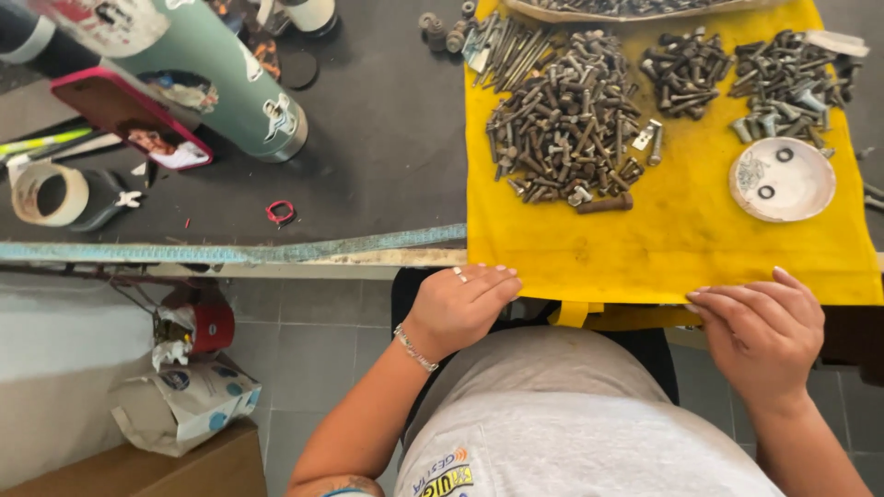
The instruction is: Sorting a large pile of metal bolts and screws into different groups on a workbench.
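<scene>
A yellow cloth (681, 230) covers the right part of a dark workbench (387, 156). On it lie three heaps of rusty bolts: a large one (566, 120), a smaller one (686, 69) and one at the far right (787, 83). A small white dish (783, 179) holds a few washers. My left hand (458, 308) rests at the cloth's near left edge, fingers together, a ring on one finger and a bracelet at the wrist. My right hand (760, 327) lies on the cloth's near right edge. Neither hand holds a bolt.
A green tumbler (216, 78) lies on the bench at left, beside a phone in a pink case (129, 120), a roll of tape (46, 193) and a small red ring (280, 213). Below the bench stand a red can (207, 327), a crumpled bag (184, 405) and a cardboard box (157, 469).
</scene>
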